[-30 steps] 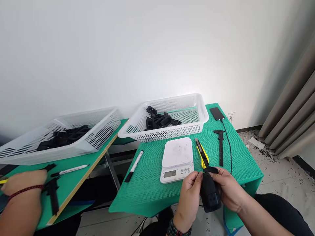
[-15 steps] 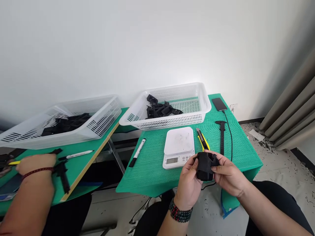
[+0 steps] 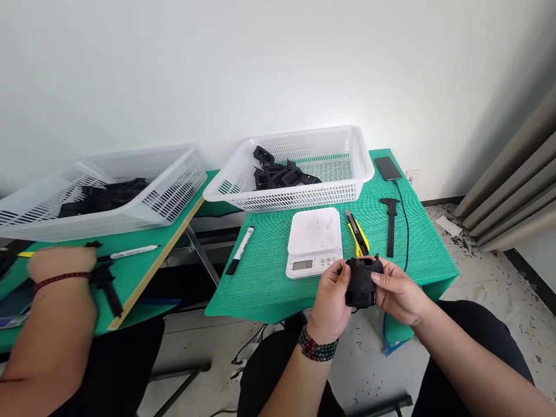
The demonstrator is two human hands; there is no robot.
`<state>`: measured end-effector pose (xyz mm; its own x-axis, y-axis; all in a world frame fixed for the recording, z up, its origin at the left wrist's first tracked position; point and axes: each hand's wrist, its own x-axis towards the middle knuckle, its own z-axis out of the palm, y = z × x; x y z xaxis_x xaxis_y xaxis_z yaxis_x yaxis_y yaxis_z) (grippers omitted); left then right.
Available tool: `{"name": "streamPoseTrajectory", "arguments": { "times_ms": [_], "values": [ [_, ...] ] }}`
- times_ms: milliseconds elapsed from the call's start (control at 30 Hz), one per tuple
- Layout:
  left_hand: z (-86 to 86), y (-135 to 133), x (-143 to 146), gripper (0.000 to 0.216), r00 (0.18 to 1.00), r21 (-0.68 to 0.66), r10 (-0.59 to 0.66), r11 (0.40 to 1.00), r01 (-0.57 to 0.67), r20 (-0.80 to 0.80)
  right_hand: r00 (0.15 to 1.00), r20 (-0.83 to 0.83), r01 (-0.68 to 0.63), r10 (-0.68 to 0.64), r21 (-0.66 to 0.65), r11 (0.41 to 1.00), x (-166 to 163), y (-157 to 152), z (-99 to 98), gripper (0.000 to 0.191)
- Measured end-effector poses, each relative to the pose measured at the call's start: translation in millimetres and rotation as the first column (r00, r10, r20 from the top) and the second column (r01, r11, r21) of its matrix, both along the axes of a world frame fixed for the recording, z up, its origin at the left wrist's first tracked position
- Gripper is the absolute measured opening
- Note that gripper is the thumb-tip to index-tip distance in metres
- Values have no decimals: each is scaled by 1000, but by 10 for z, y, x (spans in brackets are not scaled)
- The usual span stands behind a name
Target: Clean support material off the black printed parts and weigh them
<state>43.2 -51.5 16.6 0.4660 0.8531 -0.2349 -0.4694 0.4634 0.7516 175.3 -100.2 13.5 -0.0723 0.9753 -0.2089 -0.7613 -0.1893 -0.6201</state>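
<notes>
The left hand (image 3: 333, 295) grips a black piece (image 3: 361, 286) by its left side, thumb laid along the upper part, while the right hand (image 3: 397, 289) pinches the same piece from the right, thumb pressed on its front face; the piece is thus held between both hands at the near edge of the green-covered table (image 3: 260, 295), with an opening showing at its top. A beaded bracelet (image 3: 319, 347) circles the left wrist. Just beyond the fingers lies a yellow utility knife (image 3: 358, 236), its tip toward the wall, and beside it on the left sits a white scale (image 3: 315, 231), its display too small to read. To the right of the knife lies a black caliper (image 3: 391, 226), and farther back a phone (image 3: 388, 168) with a cable (image 3: 407, 223) running from it toward the near edge. A marker (image 3: 240, 250) lies left of the scale. Behind these, a white basket (image 3: 299, 200) holds a heap of black parts (image 3: 282, 175). On a neighbouring table (image 3: 150, 275) at left, a co-worker's hand (image 3: 63, 263) rests near a second caliper (image 3: 108, 289) and a white pen (image 3: 134, 252), in front of another basket (image 3: 167, 200) with black parts inside
</notes>
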Motion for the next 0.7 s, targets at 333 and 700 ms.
{"name": "streamPoseTrajectory", "arguments": {
  "times_ms": [333, 700],
  "values": [
    [-97, 13, -4, 38, 999, -48, 24, 999, -22, 38, 998, -10, 67, -68, -76, 995, 2, 71, -149, 29],
    [-149, 64, 39, 28, 975, -89, 214, 974, -209, 62, 996, -58, 76, -74, 44, 996, -139, 47, -178, 31]
  ]
}}
